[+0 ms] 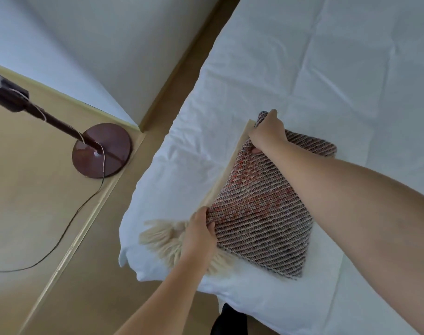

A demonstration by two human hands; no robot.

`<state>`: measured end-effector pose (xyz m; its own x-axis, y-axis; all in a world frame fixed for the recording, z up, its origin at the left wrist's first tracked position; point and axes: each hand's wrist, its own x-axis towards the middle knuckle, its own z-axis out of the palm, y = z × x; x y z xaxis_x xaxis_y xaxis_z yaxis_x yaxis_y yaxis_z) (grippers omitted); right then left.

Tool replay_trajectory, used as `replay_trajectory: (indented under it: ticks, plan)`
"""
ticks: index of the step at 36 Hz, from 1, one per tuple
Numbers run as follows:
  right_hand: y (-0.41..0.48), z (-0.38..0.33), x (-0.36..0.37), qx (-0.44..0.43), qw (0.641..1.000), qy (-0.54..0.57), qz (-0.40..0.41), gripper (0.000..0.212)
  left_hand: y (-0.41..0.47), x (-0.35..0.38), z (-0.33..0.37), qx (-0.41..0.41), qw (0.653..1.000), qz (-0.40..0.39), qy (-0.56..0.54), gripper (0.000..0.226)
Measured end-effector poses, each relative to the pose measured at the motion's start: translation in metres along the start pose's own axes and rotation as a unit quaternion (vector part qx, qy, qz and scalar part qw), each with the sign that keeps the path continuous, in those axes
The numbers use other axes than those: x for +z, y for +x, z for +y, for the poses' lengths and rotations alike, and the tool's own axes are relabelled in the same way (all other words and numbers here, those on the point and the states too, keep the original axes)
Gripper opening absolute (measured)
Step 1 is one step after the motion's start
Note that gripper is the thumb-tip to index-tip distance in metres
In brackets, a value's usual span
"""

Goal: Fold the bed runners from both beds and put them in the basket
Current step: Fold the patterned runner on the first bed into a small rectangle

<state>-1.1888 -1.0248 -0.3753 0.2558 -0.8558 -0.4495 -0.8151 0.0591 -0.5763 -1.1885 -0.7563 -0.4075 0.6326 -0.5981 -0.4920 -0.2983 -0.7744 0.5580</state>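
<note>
A woven bed runner point(259, 213), brown and cream with red flecks, lies folded into a thick square near the corner of the white bed point(339, 81). Its cream fringe point(162, 238) spills out toward the bed's corner. My left hand point(201, 233) grips the near left corner of the fold, fingers curled over the edge. At the far corner my right hand point(266, 134) grips the runner, thumb under the cloth. A cream backing strip shows along the left edge of the fold. No basket is in view.
A second white bed point(97, 44) stands at the upper left across a narrow aisle of beige floor point(37, 189). A floor lamp with a round dark-red base point(102, 151) and a trailing cord point(68, 226) stands on the floor to the left.
</note>
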Motion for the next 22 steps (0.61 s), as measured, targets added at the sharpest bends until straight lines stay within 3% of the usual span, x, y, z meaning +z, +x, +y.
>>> replay_trajectory:
  ticks: [6, 9, 11, 15, 22]
  plan:
    - [0.014, 0.0, 0.023, 0.023, 0.999, -0.031, 0.004, 0.07, 0.018, -0.007, -0.009, 0.015, 0.998, -0.034, 0.05, 0.038]
    - [0.008, 0.01, 0.029, -0.029, 0.992, -0.121, -0.001, 0.074, 0.022, -0.001, -0.006, 0.037, 0.988, -0.02, 0.148, 0.062]
    - [-0.003, 0.019, 0.033, -0.092, 0.982, -0.165, -0.021, 0.074, 0.024, 0.005, 0.0, 0.058, 0.981, -0.003, 0.185, 0.066]
    - [-0.022, 0.055, 0.042, -0.248, 0.924, -0.289, -0.042, 0.068, 0.035, 0.022, 0.019, 0.083, 0.976, 0.002, 0.201, 0.065]
    - [-0.078, 0.116, 0.074, -0.308, 0.87, -0.368, -0.111, 0.072, 0.061, 0.03, 0.002, 0.034, 0.982, 0.014, 0.187, 0.05]
